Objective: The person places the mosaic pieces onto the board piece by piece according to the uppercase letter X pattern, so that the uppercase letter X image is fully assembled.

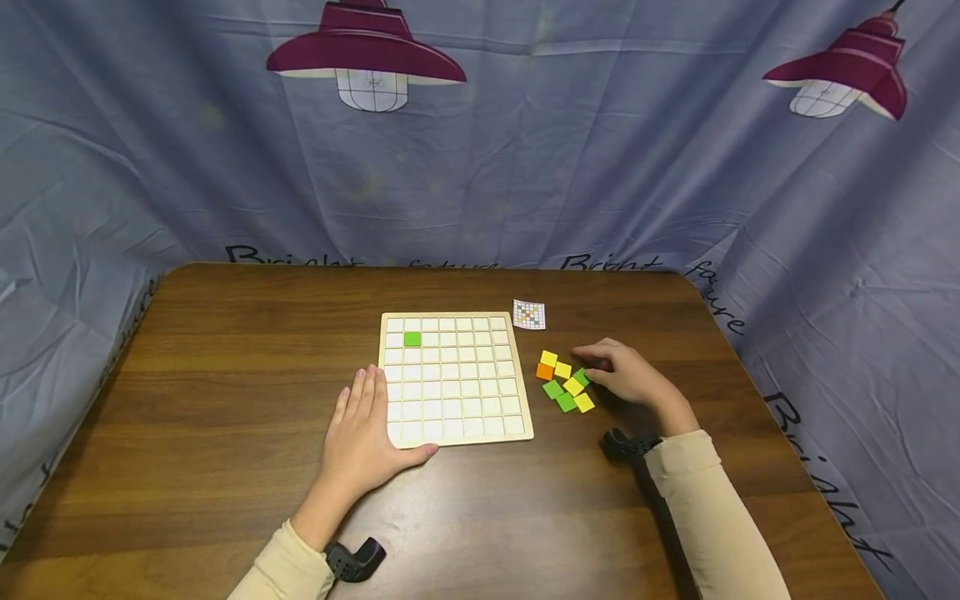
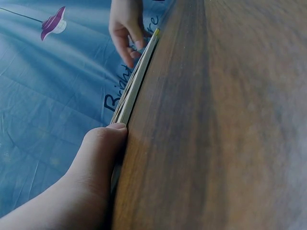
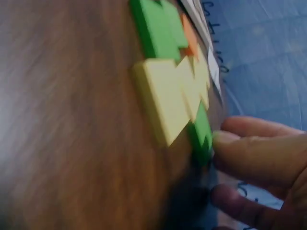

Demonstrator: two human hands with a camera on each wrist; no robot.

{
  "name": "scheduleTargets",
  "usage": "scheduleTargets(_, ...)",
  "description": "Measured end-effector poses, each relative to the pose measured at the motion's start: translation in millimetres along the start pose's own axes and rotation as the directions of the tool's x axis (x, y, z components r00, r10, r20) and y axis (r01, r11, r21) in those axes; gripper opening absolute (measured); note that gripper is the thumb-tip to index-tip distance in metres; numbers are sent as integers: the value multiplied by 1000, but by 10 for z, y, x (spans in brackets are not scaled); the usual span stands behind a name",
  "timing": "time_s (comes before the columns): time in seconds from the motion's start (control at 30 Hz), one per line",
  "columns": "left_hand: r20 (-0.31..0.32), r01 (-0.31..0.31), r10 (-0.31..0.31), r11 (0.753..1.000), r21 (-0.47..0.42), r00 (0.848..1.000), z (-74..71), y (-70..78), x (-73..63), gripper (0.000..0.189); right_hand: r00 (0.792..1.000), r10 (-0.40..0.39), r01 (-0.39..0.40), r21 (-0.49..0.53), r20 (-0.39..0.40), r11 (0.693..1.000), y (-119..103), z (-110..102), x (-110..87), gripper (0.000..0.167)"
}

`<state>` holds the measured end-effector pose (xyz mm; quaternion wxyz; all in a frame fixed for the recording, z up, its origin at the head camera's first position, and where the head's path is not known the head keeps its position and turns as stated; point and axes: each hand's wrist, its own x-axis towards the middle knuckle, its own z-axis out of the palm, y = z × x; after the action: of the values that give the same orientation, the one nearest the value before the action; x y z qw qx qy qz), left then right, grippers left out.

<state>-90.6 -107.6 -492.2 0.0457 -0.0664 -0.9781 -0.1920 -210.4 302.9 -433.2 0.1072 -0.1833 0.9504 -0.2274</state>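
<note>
A pale wooden grid board (image 1: 448, 444) lies on the table, with a single green tile (image 1: 412, 339) in a cell near its upper left. My left hand (image 1: 362, 433) rests at the board's lower left corner, fingers straight along the left side and thumb at the front edge. In the left wrist view, the thumb (image 2: 103, 143) presses the board's edge. To the board's right lies a loose group of yellow tiles (image 1: 584, 403), green tiles (image 1: 566, 402) and an orange tile (image 1: 544, 372). My right hand (image 1: 630, 375) hovers there, its thumb close to the rightmost green tile (image 3: 202, 136); contact is unclear.
A small printed pattern card (image 1: 529, 315) lies by the board's upper right corner. The brown wooden table (image 1: 225, 400) extends on all sides. Behind it hangs a blue-grey curtain (image 1: 480, 167) with lamp prints and lettering.
</note>
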Motion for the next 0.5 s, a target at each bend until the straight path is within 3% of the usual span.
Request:
scheduleTargets(0.27, 7, 8, -8, 1000, -1, 1000, -9, 0, -1, 139, 1000, 4, -5, 42, 8, 999, 100, 54, -74, 33)
scheduleTargets(0.5, 1, 6, -6, 1000, -9, 1000, -12, 13, 4, 139, 998, 48, -44, 83, -46, 996, 145, 117, -47, 19)
